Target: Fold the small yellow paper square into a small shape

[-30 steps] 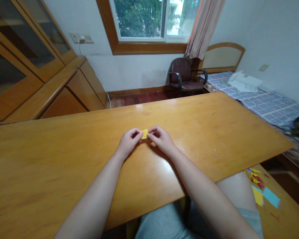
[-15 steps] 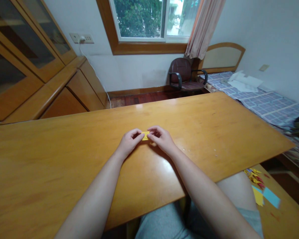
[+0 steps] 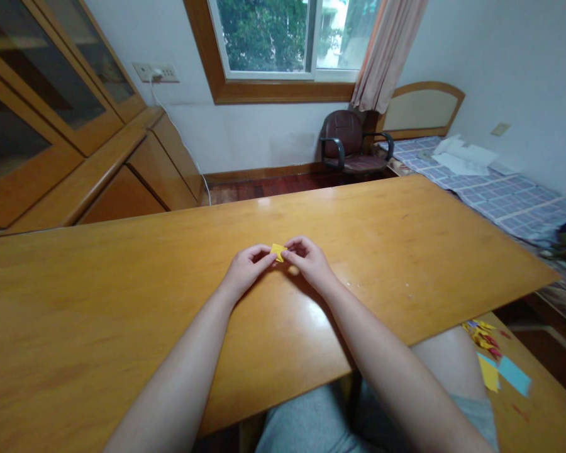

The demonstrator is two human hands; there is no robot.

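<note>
A small folded piece of yellow paper (image 3: 278, 251) is held between my two hands over the middle of the wooden table (image 3: 122, 302). My left hand (image 3: 248, 267) pinches its left side between thumb and fingers. On the right side, my right hand (image 3: 306, 258) grips the paper with thumb and index finger. A crease or folded edge shows on the paper's face, but its finer folds are too small to make out. The fingertips hide parts of its edges.
At lower right, a lower wooden surface (image 3: 547, 415) carries several folded yellow and red paper pieces (image 3: 485, 340), yellow sheets (image 3: 489, 374) and blue sheets (image 3: 515, 375). Beyond the table stand an armchair (image 3: 351, 141) and a bed (image 3: 504, 189). A cabinet (image 3: 122, 176) lines the left.
The yellow paper has turned from lying level to a tilted position, and more of its face shows. Both hands have shifted slightly; the grip stays on it.
</note>
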